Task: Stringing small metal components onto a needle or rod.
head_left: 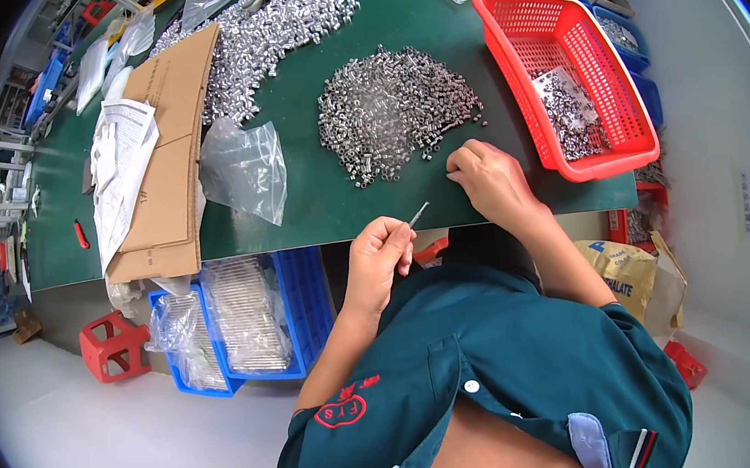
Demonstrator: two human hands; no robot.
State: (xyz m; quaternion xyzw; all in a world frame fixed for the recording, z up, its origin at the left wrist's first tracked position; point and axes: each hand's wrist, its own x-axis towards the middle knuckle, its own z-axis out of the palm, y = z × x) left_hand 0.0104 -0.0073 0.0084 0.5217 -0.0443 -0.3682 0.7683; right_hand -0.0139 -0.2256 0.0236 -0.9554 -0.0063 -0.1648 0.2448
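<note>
My left hand [380,259] is just past the table's near edge, closed round a thin metal rod [420,214] that looks like a small drill bit or tap. The rod's tip points up and to the right. On the green table top, my right hand [491,179] has its fingers curled together. It lies just below a heap of small silver metal sleeves [393,112], and whatever its fingertips hold is hidden. To its right stands a red plastic basket [519,79] with similar small metal parts [573,119] and a piece of white paper inside.
A larger heap of silver parts [279,37] lies at the back. Left of centre are a clear plastic bag [244,167], flattened cardboard [166,165] and papers [123,170]. Blue crates [306,306] stand under the table near a red stool [114,347].
</note>
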